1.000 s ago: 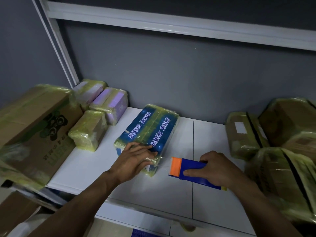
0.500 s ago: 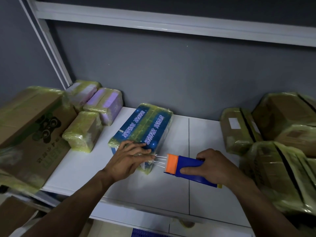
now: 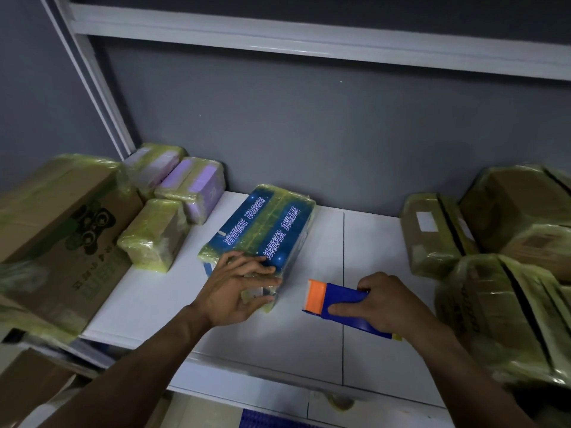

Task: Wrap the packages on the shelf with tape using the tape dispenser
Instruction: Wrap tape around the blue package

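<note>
**Blue package [image 3: 262, 230] pinned mid-shelf, tape dispenser [image 3: 336, 304] just to its right**

Cardboard fills the far left: a large box [image 3: 55, 230] wrapped in yellowish tape reaches the front edge of the white shelf [image 3: 370, 242]. Just beside it sit a small taped package [image 3: 154, 239] and, behind that against the grey wall, two purple packages [image 3: 197, 186]. A bare strip of shelf separates these from the blue package, which lies angled with its far end near the wall. The left hand [image 3: 238, 285] rests on its near end, grip loose, fingers spread flat over the top and thumb along the near face. Past a small gap, the right hand [image 3: 389, 301] has its grip closed around the tape dispenser, whose orange head points at the package without touching it. Whether the dispenser rests on the shelf I cannot tell. Open shelf runs forward to the front edge. Taped brown packages [image 3: 432, 239] crowd the right side.
</note>
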Demonstrator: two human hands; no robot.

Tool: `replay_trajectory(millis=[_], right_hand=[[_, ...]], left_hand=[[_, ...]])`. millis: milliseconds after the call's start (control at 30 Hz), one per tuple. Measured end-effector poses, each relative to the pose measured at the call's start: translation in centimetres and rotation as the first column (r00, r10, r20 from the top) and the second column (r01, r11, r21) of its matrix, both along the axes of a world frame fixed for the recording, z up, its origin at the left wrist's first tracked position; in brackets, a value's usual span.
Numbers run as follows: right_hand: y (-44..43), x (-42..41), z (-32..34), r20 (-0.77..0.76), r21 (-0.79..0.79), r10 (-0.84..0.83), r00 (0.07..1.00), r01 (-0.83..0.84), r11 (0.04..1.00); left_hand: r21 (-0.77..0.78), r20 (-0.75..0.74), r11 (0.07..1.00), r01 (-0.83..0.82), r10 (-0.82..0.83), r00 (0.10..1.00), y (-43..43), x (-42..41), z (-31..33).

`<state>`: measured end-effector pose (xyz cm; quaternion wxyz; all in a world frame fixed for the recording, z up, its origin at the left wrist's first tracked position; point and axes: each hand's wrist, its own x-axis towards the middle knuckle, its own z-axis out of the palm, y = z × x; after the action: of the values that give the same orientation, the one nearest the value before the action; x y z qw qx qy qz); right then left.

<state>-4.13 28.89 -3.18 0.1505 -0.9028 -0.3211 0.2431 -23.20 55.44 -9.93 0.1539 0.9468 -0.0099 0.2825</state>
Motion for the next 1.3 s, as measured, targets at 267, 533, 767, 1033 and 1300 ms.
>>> replay_trajectory(millis=[267,533,767,1033,1300], right_hand=[[2.6,0.0,-1.9,0.075,-0.024,0.038,0.996,-0.037,0.999],[4.2,-0.1,-2.4,0.093,-0.032,0.038,0.995,-0.035,0.999],[5.1,-0.3,-2.9,0.089,-0.061,0.033,0.995,-0.028,0.998],[6.4,-1.5,-3.3,0.216,-0.104,0.052,0.975,-0.03,0.994],[6.5,-3.1,-4.3,0.276,-0.041,0.026,0.961,-0.015,0.999]], left_hand=[[-0.293,-0.017,0.936,-0.193,0.197,0.98,-2.4,1.0,-0.3],[0.021,-0.165,0.892,-0.452,0.449,0.878,-4.2,1.5,0.1],[0.01,-0.193,0.864,-0.504,0.496,0.847,-3.9,1.8,-0.7],[0.075,-0.219,0.855,-0.513,0.517,0.828,-4.1,1.6,-0.5],[0.03,-0.229,0.855,-0.518,0.51,0.829,-4.6,1.6,-0.1]])
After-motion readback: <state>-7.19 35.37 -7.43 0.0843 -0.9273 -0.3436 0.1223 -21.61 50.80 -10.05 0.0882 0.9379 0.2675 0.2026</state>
